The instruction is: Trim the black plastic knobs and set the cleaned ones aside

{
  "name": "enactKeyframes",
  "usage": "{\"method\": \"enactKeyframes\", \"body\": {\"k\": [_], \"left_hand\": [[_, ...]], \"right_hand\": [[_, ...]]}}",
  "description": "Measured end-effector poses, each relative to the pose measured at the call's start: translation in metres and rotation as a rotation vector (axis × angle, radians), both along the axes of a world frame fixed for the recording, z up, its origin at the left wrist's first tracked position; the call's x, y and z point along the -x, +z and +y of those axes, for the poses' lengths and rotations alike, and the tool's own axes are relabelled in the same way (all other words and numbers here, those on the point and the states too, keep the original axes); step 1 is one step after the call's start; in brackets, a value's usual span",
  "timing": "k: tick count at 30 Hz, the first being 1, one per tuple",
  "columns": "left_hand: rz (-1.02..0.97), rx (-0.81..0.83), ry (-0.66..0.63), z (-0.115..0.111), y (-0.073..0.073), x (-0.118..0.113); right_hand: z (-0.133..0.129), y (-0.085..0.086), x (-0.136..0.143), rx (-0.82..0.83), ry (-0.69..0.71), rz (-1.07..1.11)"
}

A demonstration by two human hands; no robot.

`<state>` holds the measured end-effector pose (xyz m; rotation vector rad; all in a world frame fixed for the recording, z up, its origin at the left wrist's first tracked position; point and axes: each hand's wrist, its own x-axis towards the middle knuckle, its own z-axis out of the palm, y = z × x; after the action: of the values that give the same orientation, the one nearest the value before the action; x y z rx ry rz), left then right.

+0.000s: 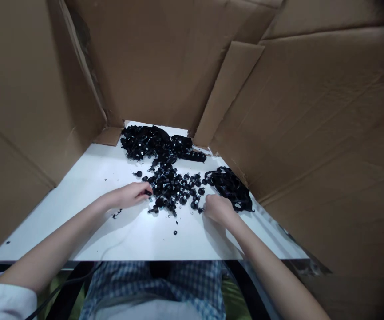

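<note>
My left hand (133, 194) is closed at the left edge of a loose pile of black round-headed bolts (168, 186). Its fingertips pinch one such black-headed bolt (149, 196), whose metal shank points down toward the table. On the pile's right side, my right hand (217, 207) is curled shut and rests low over the white tabletop (138, 242). A small dark scrap (200, 210) shows beside its fingertips; whatever the fingers hold is hidden. Several bolts stand head-down between the two hands.
A larger black heap (148, 142) lies at the back. Flat black pieces with holes (230, 189) are stacked behind my right hand. Tall cardboard walls (165, 66) enclose the table on three sides. A tiny black ring (175, 233) and other scraps lie nearer me.
</note>
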<state>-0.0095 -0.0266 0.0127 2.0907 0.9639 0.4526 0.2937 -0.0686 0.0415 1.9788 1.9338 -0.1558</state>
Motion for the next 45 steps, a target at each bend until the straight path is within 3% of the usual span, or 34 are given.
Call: {"method": "enactKeyframes", "body": {"k": [7, 11, 16, 18, 19, 23, 26, 34, 37, 43, 45], "left_hand": [[-0.378, 0.164, 0.166, -0.006, 0.01, -0.013], [-0.592, 0.258, 0.229, -0.007, 0.013, -0.027], [-0.846, 0.477, 0.262, -0.009, 0.012, -0.052], [-0.927, 0.605, 0.26, -0.012, 0.008, -0.064], [-0.966, 0.665, 0.263, -0.013, 0.006, -0.068], [-1.093, 0.861, 0.294, -0.02, 0.002, -0.076], [-1.142, 0.943, 0.33, -0.024, 0.002, -0.073], [-1.193, 0.893, 0.352, -0.039, 0.001, -0.075], [-1.193, 0.848, 0.358, -0.041, 0.0, -0.077], [-1.135, 0.757, 0.442, -0.039, 0.004, -0.073], [-1.141, 0.764, 0.461, -0.038, 0.004, -0.073]], "right_hand": [[0.004, 0.004, -0.001, 0.012, 0.025, 0.017], [-0.002, 0.005, -0.011, -0.095, -0.027, 0.086], [0.001, 0.024, -0.006, -0.267, -0.046, 0.226], [0.009, 0.029, 0.008, -0.329, 0.053, 0.396], [0.013, 0.028, 0.017, -0.397, 0.126, 0.58], [0.027, 0.011, 0.048, -0.715, 0.302, 1.208], [0.027, -0.006, 0.061, -0.661, 0.324, 1.526], [0.006, -0.022, 0.074, -0.508, 0.191, 1.714], [0.005, -0.025, 0.072, -0.467, 0.21, 1.801], [0.008, -0.027, 0.065, -0.762, 0.171, 1.82], [0.007, -0.024, 0.065, -0.78, 0.133, 1.82]]}}
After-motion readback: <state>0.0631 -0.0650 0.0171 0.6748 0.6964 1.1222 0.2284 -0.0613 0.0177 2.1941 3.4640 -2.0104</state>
